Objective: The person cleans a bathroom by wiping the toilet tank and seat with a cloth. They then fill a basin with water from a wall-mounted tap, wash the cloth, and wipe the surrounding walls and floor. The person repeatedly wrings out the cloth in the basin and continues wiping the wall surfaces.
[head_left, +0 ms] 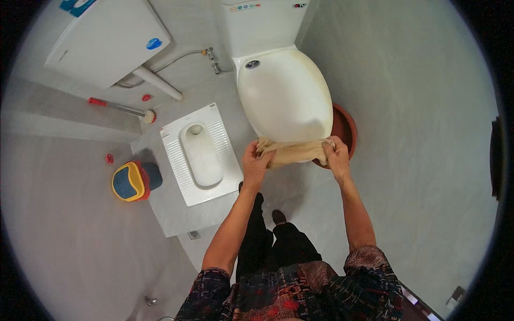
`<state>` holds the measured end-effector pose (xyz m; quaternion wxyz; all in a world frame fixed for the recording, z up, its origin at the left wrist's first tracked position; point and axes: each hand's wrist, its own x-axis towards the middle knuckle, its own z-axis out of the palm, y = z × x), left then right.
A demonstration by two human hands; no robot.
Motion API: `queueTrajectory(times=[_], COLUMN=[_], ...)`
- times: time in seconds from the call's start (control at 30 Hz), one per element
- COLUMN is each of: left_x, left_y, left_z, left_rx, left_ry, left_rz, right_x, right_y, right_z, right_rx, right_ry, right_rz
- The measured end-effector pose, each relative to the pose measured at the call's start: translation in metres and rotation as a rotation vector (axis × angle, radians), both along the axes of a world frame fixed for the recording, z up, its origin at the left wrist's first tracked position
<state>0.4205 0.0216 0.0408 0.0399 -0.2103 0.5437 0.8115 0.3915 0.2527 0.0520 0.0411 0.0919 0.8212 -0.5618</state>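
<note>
A tan cloth (pixel 295 152) is stretched between my two hands, just in front of the white toilet's closed lid (pixel 285 91). My left hand (pixel 257 159) grips its left end, fingers closed round the fabric. At the other end my right hand (pixel 335 153) pinches the cloth between thumb and fingers. The cloth looks folded or bunched into a strip and hides the front edge of the toilet. A reddish-brown basin (pixel 345 128) stands on the floor beside the toilet, partly behind my right hand.
Left of the toilet, a white squat pan (pixel 201 154) is set in a raised step. A blue-and-yellow bin (pixel 130 181) stands farther left. A toilet brush (pixel 122 108) leans by the wall under a white cistern (pixel 112 43). A hose (pixel 179 57) runs to a wall valve.
</note>
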Motion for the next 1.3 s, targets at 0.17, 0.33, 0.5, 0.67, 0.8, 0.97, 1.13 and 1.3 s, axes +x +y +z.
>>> queueTrajectory(times=[0.17,0.33,0.5,0.67,0.8,0.97,1.13,1.3], left_x=[-0.098,-0.124,-0.129,-0.164,-0.174,-0.174,-0.177,-0.178], left_y=[-0.016,-0.028,-0.011,0.015,0.034,0.041,0.046,0.046], left_z=[-0.023,-0.058,-0.102,-0.128,-0.142,-0.145,-0.150,-0.152], left_rx=[-0.132,-0.442,-0.921,-1.296,-1.412,-1.537,-1.528,-1.554], left_ry=[0.025,-0.002,0.053,0.147,0.031,0.024,0.026,0.038], left_rz=[0.116,-0.055,-0.181,-0.284,-0.334,-0.298,-0.274,-0.260], right_x=[-0.063,-0.066,-0.098,-0.111,-0.151,-0.254,-0.352,-0.378], right_y=[0.017,0.000,-0.036,-0.080,-0.057,-0.026,-0.013,-0.037], right_z=[-0.032,-0.106,-0.121,-0.140,-0.146,-0.147,-0.170,-0.170], right_rx=[0.230,0.598,0.855,1.094,1.034,1.085,1.131,1.102], right_ry=[-0.112,0.038,-0.022,0.017,0.285,0.260,0.343,0.369], right_rz=[-0.281,-0.238,-0.380,0.009,0.314,0.367,0.227,0.309])
